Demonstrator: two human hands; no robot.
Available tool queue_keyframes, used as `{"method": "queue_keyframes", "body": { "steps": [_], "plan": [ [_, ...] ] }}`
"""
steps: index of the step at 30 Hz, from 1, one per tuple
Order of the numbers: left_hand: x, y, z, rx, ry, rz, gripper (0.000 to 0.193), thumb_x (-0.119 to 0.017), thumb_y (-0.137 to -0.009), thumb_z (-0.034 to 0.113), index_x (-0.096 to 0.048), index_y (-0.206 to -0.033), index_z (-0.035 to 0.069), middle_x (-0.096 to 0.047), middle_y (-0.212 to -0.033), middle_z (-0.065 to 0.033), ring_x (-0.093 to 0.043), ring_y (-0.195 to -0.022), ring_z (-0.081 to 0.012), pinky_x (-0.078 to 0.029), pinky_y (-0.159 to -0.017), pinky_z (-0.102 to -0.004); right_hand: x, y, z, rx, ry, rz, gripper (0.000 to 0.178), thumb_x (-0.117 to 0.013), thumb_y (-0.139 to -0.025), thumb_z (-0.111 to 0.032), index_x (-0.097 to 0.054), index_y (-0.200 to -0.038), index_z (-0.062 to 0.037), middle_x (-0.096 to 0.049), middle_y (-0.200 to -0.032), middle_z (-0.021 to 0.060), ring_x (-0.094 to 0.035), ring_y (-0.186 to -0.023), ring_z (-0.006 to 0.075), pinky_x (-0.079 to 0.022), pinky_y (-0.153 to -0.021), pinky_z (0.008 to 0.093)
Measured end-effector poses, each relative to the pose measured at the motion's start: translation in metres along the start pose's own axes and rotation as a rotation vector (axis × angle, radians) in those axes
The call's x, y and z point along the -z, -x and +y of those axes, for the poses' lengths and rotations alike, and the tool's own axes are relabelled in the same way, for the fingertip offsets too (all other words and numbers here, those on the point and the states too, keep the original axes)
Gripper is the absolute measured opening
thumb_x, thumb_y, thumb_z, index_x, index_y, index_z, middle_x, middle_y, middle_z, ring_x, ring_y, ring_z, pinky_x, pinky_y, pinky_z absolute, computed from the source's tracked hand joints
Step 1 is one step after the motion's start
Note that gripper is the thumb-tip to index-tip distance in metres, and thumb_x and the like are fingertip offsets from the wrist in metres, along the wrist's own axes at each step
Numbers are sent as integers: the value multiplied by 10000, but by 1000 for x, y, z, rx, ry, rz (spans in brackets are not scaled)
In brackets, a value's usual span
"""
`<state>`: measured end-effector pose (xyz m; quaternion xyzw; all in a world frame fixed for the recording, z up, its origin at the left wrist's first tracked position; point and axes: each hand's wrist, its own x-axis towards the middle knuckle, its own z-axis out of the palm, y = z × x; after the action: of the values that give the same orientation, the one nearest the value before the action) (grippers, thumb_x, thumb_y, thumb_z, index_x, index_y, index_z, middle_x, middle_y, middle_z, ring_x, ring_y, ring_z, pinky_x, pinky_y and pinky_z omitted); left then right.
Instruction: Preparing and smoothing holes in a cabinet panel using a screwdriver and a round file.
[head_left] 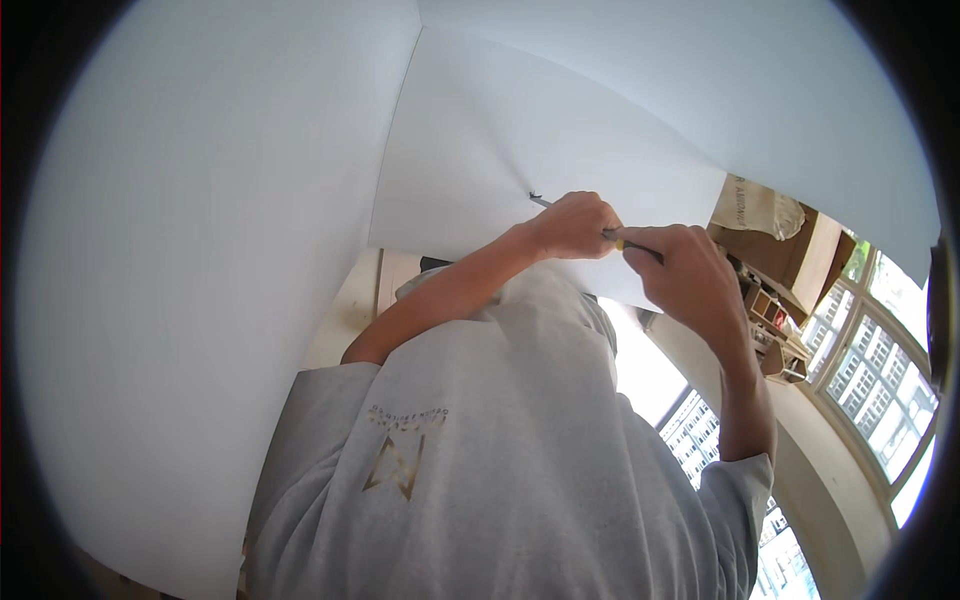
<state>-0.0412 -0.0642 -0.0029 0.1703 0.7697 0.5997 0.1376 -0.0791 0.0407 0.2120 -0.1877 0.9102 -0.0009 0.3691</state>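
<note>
Grey shirt at six o'clock; slim tool clasped by left hand and right hand, apparently being turned at one; steadiness likely needed

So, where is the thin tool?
The tool is above and right of head-view centre, in the left hand and right hand, by the white panel.

From the head view, we see our left grip wrapped round the metal shaft of a screwdriver-like tool and our right grip on its handle. The tip is at a small dark spot on a white panel. Brown boxes and windows show at right, our grey shirt below.
</note>
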Motion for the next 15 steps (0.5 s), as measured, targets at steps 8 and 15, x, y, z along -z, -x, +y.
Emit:
{"method": "queue_keyframes", "body": {
  "steps": [8,15],
  "plan": [
    [-20,-2,7,-11,-69,157,96,-649,-816,60,-698,-733,50,-659,-669,-121,-628,-676,-367,-484,-663,-474,6,20,6,-145,-142,-4,306,-639,-991,-181,-813,-1236,-124,-759,-777,129,-675,-609,220,-546,-675,407],
    [-28,1,3,-24,-24,187,131,-661,-863,83,-721,-749,59,-674,-692,-116,-651,-709,-355,-509,-706,-472,1,14,6,-180,-74,-65,311,-670,-992,-199,-806,-1266,-144,-757,-764,130,-680,-612,224,-556,-668,413]
  ]
}}
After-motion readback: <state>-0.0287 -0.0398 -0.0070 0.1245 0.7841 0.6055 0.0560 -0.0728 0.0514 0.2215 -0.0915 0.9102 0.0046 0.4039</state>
